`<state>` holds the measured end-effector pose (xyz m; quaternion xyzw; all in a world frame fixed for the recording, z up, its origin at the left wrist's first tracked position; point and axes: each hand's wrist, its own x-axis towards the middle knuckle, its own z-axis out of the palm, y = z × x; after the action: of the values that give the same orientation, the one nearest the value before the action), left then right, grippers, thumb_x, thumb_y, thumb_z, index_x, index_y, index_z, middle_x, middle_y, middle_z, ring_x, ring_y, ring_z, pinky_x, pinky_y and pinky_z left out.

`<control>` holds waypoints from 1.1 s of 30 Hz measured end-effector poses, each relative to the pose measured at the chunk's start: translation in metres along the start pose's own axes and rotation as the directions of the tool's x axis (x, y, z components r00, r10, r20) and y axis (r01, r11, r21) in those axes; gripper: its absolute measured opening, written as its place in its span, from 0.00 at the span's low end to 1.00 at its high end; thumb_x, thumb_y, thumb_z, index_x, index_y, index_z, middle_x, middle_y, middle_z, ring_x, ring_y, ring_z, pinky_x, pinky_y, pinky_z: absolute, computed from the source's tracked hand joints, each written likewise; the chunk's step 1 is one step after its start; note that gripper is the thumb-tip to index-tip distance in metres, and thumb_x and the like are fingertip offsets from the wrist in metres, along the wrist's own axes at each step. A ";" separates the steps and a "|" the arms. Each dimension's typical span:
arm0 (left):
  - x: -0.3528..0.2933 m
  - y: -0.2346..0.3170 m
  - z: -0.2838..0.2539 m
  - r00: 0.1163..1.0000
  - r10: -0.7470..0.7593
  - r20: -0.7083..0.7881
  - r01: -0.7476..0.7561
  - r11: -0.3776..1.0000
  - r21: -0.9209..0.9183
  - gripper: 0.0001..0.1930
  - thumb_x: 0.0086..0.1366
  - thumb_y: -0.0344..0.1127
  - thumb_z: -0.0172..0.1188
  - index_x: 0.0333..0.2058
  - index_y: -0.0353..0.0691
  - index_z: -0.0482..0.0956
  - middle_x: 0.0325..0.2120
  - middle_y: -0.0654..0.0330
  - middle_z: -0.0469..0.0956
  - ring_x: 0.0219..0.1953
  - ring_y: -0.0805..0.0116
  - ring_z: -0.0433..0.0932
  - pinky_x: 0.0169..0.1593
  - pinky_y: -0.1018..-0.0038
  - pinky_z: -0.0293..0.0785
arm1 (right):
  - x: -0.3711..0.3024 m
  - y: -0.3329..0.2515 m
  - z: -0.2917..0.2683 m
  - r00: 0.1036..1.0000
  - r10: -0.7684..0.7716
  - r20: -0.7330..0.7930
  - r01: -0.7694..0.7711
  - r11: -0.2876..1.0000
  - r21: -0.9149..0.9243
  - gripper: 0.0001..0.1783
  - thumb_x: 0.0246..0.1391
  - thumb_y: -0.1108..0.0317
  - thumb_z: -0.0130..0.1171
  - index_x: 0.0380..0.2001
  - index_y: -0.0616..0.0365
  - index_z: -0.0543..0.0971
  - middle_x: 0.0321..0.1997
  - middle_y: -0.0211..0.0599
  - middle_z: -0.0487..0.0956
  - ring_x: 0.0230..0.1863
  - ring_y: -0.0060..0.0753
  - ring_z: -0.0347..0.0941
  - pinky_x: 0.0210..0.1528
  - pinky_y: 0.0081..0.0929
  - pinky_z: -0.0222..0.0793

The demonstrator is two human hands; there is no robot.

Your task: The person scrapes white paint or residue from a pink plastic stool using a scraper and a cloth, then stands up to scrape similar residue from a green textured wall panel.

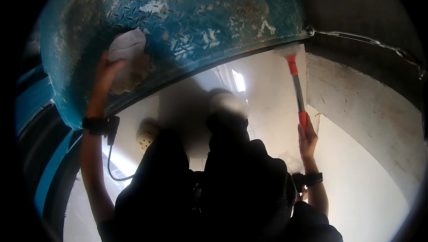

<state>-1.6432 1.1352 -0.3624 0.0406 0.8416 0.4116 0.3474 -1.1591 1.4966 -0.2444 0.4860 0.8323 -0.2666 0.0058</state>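
Observation:
My left hand (106, 70) grips the edge of a pale, rounded, crumpled-looking piece (128, 48), its thumb lying across it. The piece is against or just over a teal diamond-plate metal surface (191, 14); its kind is not clear and its lower part is blurred. At the right, my right hand (307, 136) is closed around the red grip of a long-handled scraper (296, 88). The scraper has a metal shaft and a red neck. Its wide head points away from me, close to the right end of the plate's near edge.
The teal plate is worn, with pale patches. A wire cable (356, 35) is hooked to its right corner. Under me lies a pale floor (267, 77) with my perforated shoe (146, 137). A curved concrete-like border (356, 86) runs at right; dark and blue bands (52, 166) at left.

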 end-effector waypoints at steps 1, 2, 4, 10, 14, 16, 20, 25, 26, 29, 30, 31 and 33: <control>0.003 0.001 0.000 1.000 -0.024 0.008 0.023 0.998 0.052 0.32 0.50 0.43 0.63 0.51 0.34 0.64 0.43 0.50 0.72 0.47 0.59 0.71 0.50 0.70 0.64 | 0.009 -0.012 0.002 0.992 -0.129 0.008 0.129 0.990 -0.060 0.25 0.55 0.67 0.54 0.56 0.57 0.66 0.39 0.38 0.79 0.34 0.19 0.71 0.40 0.21 0.68; 0.005 0.001 0.002 0.999 0.009 0.050 -0.012 0.998 0.064 0.32 0.50 0.43 0.63 0.51 0.34 0.64 0.43 0.50 0.72 0.47 0.59 0.71 0.50 0.70 0.64 | 0.018 -0.025 0.005 0.988 -0.150 0.027 0.152 0.986 -0.075 0.24 0.55 0.67 0.53 0.56 0.56 0.67 0.29 0.33 0.74 0.26 0.18 0.67 0.31 0.19 0.65; 0.007 0.004 0.006 0.997 0.061 -0.036 -0.047 0.950 0.307 0.33 0.46 0.39 0.65 0.50 0.33 0.64 0.41 0.47 0.73 0.44 0.57 0.73 0.47 0.68 0.68 | 0.034 -0.049 0.008 0.984 -0.169 0.055 0.172 0.983 -0.062 0.22 0.56 0.66 0.53 0.55 0.54 0.68 0.17 0.27 0.68 0.18 0.16 0.63 0.21 0.18 0.62; -0.005 0.008 0.021 0.937 0.223 -0.270 -0.095 0.904 0.418 0.39 0.41 0.36 0.67 0.55 0.44 0.62 0.54 0.44 0.59 0.53 0.46 0.65 0.54 0.63 0.64 | 0.060 -0.081 -0.021 0.962 0.052 0.267 0.022 0.963 -0.268 0.19 0.55 0.66 0.52 0.50 0.57 0.70 0.28 0.50 0.77 0.30 0.42 0.77 0.33 0.29 0.70; -0.008 0.009 0.029 0.845 0.480 -0.236 -0.348 0.828 0.439 0.42 0.40 0.37 0.69 0.57 0.52 0.61 0.54 0.46 0.57 0.54 0.45 0.63 0.55 0.60 0.63 | 0.067 -0.088 -0.027 0.932 0.020 0.363 0.081 0.962 -0.259 0.23 0.57 0.69 0.49 0.57 0.54 0.64 0.26 0.36 0.75 0.20 0.24 0.71 0.19 0.21 0.67; -0.008 0.009 0.033 0.875 0.451 -0.175 -0.327 0.818 0.473 0.42 0.40 0.38 0.70 0.57 0.55 0.61 0.52 0.45 0.59 0.53 0.45 0.64 0.55 0.58 0.63 | 0.071 -0.095 -0.017 0.890 0.147 0.433 -0.038 0.967 -0.250 0.24 0.57 0.70 0.48 0.58 0.55 0.63 0.32 0.40 0.78 0.24 0.29 0.76 0.23 0.23 0.71; -0.005 0.012 0.037 0.886 0.433 -0.163 -0.308 0.815 0.490 0.41 0.42 0.38 0.70 0.57 0.56 0.61 0.49 0.46 0.62 0.51 0.45 0.66 0.52 0.59 0.66 | 0.091 -0.114 0.003 0.853 -0.453 0.259 0.503 0.847 -0.173 0.25 0.56 0.75 0.47 0.58 0.57 0.61 0.36 0.50 0.78 0.33 0.45 0.78 0.31 0.31 0.72; -0.002 0.017 0.034 0.880 0.458 -0.122 -0.344 0.795 0.500 0.39 0.44 0.39 0.69 0.56 0.56 0.62 0.44 0.51 0.68 0.45 0.49 0.71 0.45 0.61 0.71 | 0.115 -0.124 -0.008 0.920 -0.180 0.348 0.272 0.933 -0.235 0.23 0.56 0.75 0.46 0.57 0.58 0.63 0.38 0.52 0.77 0.35 0.51 0.76 0.34 0.30 0.73; -0.002 0.017 0.034 0.884 0.451 -0.124 -0.336 0.796 0.504 0.39 0.44 0.39 0.69 0.56 0.56 0.62 0.44 0.51 0.68 0.45 0.49 0.71 0.45 0.61 0.71 | 0.115 -0.124 -0.008 0.870 -0.332 0.365 0.426 0.879 -0.215 0.23 0.56 0.75 0.46 0.57 0.58 0.63 0.38 0.53 0.77 0.35 0.52 0.76 0.34 0.31 0.73; -0.002 0.015 0.033 0.883 0.448 -0.138 -0.309 0.777 0.548 0.37 0.46 0.42 0.67 0.56 0.56 0.62 0.43 0.52 0.68 0.44 0.50 0.72 0.45 0.62 0.71 | 0.114 -0.122 -0.004 0.725 -0.620 0.300 0.681 0.710 -0.179 0.23 0.57 0.74 0.45 0.57 0.57 0.63 0.38 0.54 0.77 0.35 0.51 0.76 0.33 0.32 0.72; -0.002 0.015 0.033 0.896 0.421 -0.140 -0.294 0.799 0.525 0.37 0.47 0.41 0.67 0.56 0.56 0.61 0.44 0.52 0.68 0.45 0.49 0.71 0.45 0.61 0.71 | 0.116 -0.122 -0.001 0.800 -0.516 0.308 0.582 0.792 -0.186 0.24 0.57 0.74 0.45 0.58 0.57 0.63 0.38 0.55 0.77 0.35 0.50 0.77 0.33 0.33 0.71; -0.001 0.014 0.033 0.907 0.395 -0.147 -0.276 0.820 0.502 0.36 0.48 0.41 0.67 0.57 0.55 0.60 0.45 0.52 0.68 0.47 0.48 0.70 0.45 0.61 0.70 | 0.117 -0.123 0.004 0.847 -0.427 0.318 0.496 0.848 -0.184 0.24 0.57 0.74 0.45 0.58 0.56 0.62 0.37 0.56 0.77 0.34 0.49 0.77 0.33 0.33 0.71; 0.000 0.013 0.034 0.906 0.398 -0.144 -0.269 0.805 0.529 0.36 0.49 0.41 0.66 0.57 0.55 0.61 0.45 0.52 0.68 0.46 0.49 0.70 0.45 0.61 0.71 | 0.122 -0.125 0.008 0.911 -0.144 0.388 0.266 0.921 -0.284 0.24 0.57 0.73 0.45 0.59 0.56 0.62 0.38 0.57 0.76 0.35 0.49 0.77 0.34 0.34 0.71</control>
<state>-1.6256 1.1666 -0.3673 0.2253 0.9347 0.2376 0.1386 -1.3269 1.5426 -0.2294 0.3296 0.8968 -0.2066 0.2108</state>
